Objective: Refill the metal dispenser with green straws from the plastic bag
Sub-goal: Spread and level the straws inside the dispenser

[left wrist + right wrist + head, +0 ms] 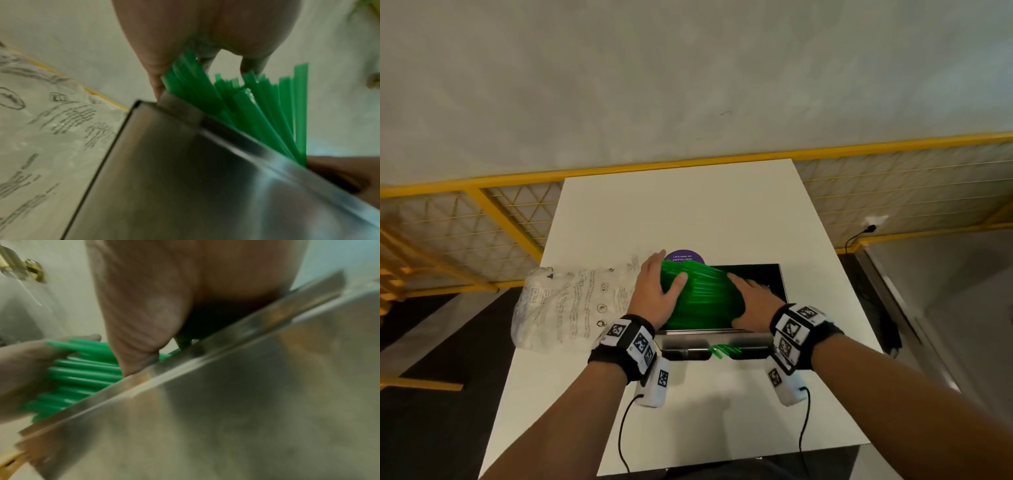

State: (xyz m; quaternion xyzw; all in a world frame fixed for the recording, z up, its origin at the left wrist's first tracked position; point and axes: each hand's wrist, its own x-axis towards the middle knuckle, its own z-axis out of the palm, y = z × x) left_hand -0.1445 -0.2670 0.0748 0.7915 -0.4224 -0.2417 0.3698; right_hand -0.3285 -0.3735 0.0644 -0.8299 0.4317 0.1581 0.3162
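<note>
A thick bundle of green straws [700, 296] lies across the open top of the metal dispenser [753, 339] on the white table. My left hand [655, 291] grips the bundle's left end, with the thumb over the top. My right hand [753, 301] holds the right end, fingers laid across the straws and thumb on the near side. The left wrist view shows the straws [257, 113] fanning out above the steel wall [185, 178]. In the right wrist view the straws [82, 374] sit behind the dispenser's rim [246, 402]. The crumpled plastic bag [565, 301] lies left of the dispenser.
A few green straws [722, 350] lie in the dispenser's front tray. A purple round sticker [685, 256] sits on the table behind the dispenser. The table [688, 212] stands against a yellow mesh fence [493, 219]. Its edges fall away close on both sides.
</note>
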